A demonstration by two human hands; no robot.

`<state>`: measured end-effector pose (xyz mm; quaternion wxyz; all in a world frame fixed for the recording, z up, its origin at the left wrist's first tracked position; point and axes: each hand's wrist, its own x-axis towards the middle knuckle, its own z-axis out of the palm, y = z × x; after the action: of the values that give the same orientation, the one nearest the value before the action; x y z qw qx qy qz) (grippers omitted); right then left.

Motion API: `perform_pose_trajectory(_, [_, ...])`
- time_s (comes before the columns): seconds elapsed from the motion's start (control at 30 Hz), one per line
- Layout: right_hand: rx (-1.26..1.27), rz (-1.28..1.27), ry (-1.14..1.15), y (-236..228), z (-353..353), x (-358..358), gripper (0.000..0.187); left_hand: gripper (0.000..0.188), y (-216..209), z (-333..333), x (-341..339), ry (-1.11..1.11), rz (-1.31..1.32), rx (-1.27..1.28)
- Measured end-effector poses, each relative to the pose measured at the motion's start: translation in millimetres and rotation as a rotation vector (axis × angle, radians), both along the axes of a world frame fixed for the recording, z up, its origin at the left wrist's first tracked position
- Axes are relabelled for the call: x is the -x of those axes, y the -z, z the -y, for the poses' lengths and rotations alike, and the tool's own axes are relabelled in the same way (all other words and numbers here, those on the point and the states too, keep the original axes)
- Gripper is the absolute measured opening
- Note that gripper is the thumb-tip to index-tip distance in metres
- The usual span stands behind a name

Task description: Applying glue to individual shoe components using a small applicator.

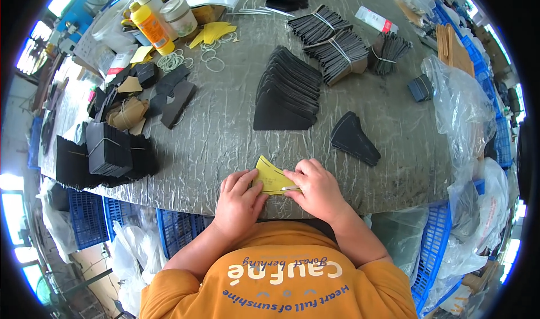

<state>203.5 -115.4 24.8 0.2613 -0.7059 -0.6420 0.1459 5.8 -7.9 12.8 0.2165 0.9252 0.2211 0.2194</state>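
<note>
Near the front edge of the table lies a yellow pattern card (271, 178) with a curved side and dark lines or slots along its edges. Whether a dark piece lies under the card is hard to see. My left hand (239, 198) is closed on the card's left side, fingers and thumb pressed to it. At the card's right end, my right hand (318, 189) pinches a thin white pen-like stick (290, 188), its tip over the lower edge. Beyond them are a fanned stack of black cut pieces (287, 91) and a smaller black fan-shaped pile (354, 138).
Tied black bundles (337, 54) stand at the back right, and black stacks (109, 150) at the left edge. A yellow bottle (152, 27), jars (179, 16) and rubber bands (175, 61) sit at the back left. Blue crates (433, 251) and plastic bags (461, 102) flank the table.
</note>
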Motion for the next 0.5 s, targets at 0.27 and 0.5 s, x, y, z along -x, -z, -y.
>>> perform_pose_trajectory(0.27, [-0.004, -0.009, 0.015, -0.9, -1.7, 2.0, 0.044, 0.031, 0.7, -2.9, 3.5, 0.001, 0.002, -0.005])
perform_pose_trajectory(0.5, [-0.021, -0.019, 0.019, 1.3, -3.0, 1.1, 0.044, 0.033, -9.9, -8.0, 1.9, -0.002, -0.107, -0.02])
